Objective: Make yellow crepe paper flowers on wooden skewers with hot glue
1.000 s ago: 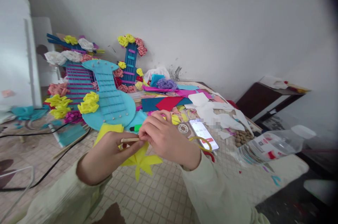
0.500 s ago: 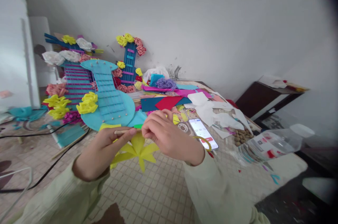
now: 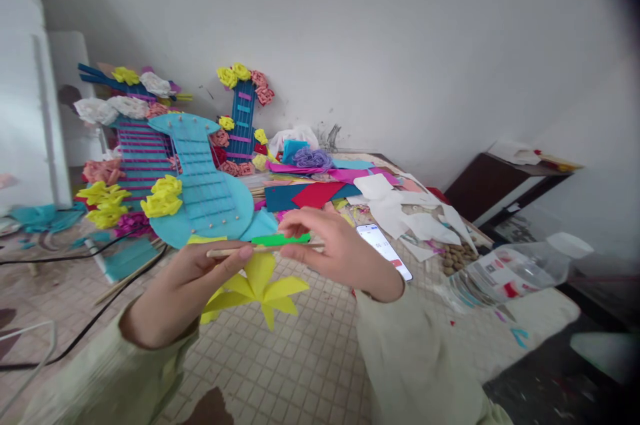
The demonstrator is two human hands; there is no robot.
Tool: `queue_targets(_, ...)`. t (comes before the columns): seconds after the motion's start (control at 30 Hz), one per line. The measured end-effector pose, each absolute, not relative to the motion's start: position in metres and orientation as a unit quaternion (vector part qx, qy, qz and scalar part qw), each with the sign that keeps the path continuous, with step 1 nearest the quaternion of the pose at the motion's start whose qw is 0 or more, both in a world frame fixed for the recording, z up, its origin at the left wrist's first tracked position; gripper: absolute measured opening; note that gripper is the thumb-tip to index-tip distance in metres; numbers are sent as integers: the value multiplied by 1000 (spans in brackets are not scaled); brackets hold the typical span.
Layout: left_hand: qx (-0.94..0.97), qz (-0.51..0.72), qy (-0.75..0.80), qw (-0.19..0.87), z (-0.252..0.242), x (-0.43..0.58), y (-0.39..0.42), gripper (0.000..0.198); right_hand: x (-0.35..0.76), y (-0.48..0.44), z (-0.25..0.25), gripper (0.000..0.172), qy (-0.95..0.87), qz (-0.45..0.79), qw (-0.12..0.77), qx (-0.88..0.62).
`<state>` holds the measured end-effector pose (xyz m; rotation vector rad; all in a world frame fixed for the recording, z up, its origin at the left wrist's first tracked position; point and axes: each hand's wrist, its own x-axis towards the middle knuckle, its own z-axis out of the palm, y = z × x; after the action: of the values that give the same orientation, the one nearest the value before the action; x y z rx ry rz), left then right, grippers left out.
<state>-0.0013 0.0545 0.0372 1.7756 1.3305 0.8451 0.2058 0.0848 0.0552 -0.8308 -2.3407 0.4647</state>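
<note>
From where I stand, a thin, pale wooden stick [image 3: 223, 253] is up in the air over the grid-patterned, off-white tabletop [image 3: 300, 365], its long axis running left to right across the person's front, nearly level, the right end a touch higher. The left hand [image 3: 185, 285] has it pinched between thumb and fingers, with the blunt left end poking out past the thumb. The right hand [image 3: 345, 255] is loosely spread, thumb and fingers apart, and the stick's other end points into it; from here I can't really tell whether the thumb touches it

Below the stick hangs a bright yellow, many-petalled paper flower [image 3: 260, 285], its petals fanning downward and out to both sides, one pointing nearly straight down at the tabletop. Just behind the stick lies a slim, bright green rod-shaped object [image 3: 267, 240], roughly in line with it. Farther back leans a light blue, guitar-shaped board [image 3: 215, 195] with rows of strings, its neck upward, and a lit, white-screened phone [image 3: 377, 245] lies beyond the right wrist
</note>
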Motion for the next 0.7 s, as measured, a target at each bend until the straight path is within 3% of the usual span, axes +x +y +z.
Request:
queue_targets(0.23, 737, 289, 513, 331, 39, -2, 53, 26, 193, 78, 49, 14, -886, 183, 276, -326)
queue_targets(0.4, 735, 292, 541, 286, 35, -1, 57, 25, 195, 80, 51, 14, -874, 189, 311, -321)
queue_targets(0.7, 724, 298, 563, 264, 37, 2, 56, 26, 191, 81, 47, 20, -887, 159, 282, -330)
